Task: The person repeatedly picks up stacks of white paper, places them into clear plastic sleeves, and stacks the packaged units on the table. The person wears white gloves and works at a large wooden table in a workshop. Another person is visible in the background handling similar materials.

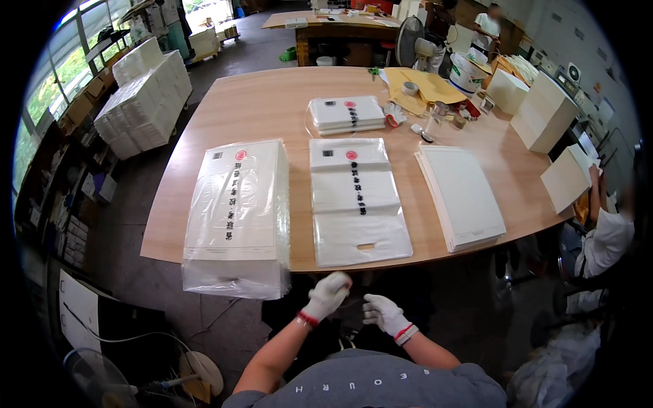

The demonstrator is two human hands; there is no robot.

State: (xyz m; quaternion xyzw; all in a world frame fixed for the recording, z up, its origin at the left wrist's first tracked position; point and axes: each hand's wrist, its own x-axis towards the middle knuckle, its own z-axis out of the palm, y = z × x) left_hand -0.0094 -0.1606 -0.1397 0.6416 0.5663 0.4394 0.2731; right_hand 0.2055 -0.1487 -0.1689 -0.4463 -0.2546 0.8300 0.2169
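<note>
Both my hands wear white knit gloves with red cuffs and hover in front of the table's near edge. My left hand (329, 297) is closed, its fingers curled; whether anything is inside cannot be seen. To its right, slightly lower, my right hand (385, 315) has its fingers loosely apart and holds nothing visible. Beyond them lies a flat stack of white plastic bags (360, 200) with black printing, a red round mark and a cut-out handle. On the left, a stack of paper in clear-and-white printed bags (238, 197) overhangs the edge. A thick stack of white sheets (466, 197) rests on the right.
Behind the bags sits a folded bag bundle (347, 114). Tape rolls (409, 88), yellow envelopes (428, 83) and a white bucket (467, 73) crowd the far right of the table (252, 102). A seated person (605, 234) handles boards at right. Wrapped stacks (146, 95) stand left.
</note>
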